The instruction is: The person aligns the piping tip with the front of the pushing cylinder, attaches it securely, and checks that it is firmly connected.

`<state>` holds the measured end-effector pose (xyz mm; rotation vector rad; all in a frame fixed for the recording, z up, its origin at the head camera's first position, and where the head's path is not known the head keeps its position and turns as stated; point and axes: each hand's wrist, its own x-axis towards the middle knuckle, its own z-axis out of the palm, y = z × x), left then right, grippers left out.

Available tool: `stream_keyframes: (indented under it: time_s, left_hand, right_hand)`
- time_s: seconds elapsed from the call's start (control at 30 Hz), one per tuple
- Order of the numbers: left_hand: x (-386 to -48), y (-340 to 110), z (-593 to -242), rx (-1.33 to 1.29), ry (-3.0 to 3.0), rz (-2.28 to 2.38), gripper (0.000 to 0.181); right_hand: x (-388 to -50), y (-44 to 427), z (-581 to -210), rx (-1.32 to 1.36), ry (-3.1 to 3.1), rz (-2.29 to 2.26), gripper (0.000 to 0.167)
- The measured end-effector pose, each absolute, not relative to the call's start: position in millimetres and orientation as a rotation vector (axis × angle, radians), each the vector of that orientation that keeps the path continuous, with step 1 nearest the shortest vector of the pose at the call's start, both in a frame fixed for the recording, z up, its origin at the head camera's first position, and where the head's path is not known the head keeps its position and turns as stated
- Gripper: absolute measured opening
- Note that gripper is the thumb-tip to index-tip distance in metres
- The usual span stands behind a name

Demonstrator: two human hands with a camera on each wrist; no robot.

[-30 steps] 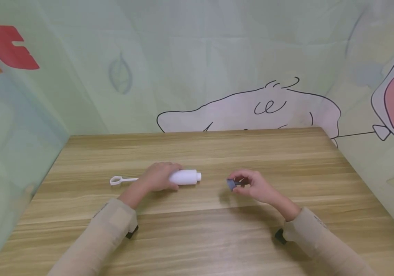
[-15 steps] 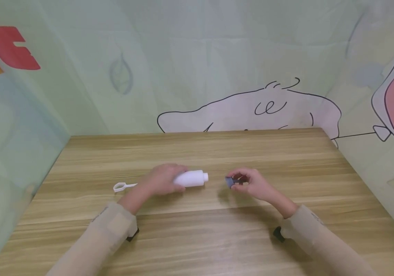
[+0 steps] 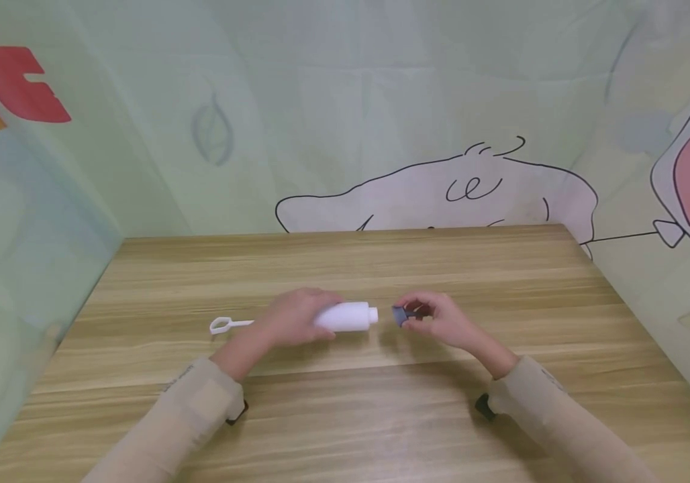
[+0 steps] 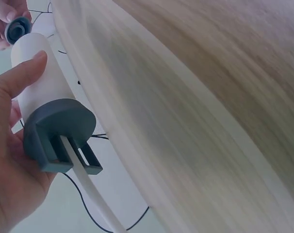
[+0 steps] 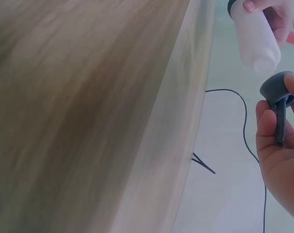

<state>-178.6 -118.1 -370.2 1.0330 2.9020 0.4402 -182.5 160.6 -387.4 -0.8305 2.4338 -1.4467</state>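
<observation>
A white bottle lies on its side in my left hand, its narrow neck facing right. In the left wrist view the thumb lies along the bottle, and a dark grey base piece sits at its near end. A white rod with a looped end sticks out to the left from there. My right hand pinches a dark grey cap a short gap from the neck. The right wrist view shows the cap with a thin stem, apart from the bottle.
The wooden table stretches under both hands, with its far edge against a printed cloth backdrop. Cloth also hangs along the left and right sides.
The left hand has moved right with the bottle and rod. The right hand has shifted slightly left with the cap, and the gap between neck and cap has narrowed.
</observation>
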Motion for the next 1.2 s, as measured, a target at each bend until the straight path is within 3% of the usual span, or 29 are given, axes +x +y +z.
stream_keyframes:
  time_s: [1.2]
  left_hand:
    - [-170.8,-101.8,-364.5,1.031,2.864,0.455,0.055]
  right_hand:
    - [-177.0,146.4,-384.7,-0.825,2.438,-1.469,0.029]
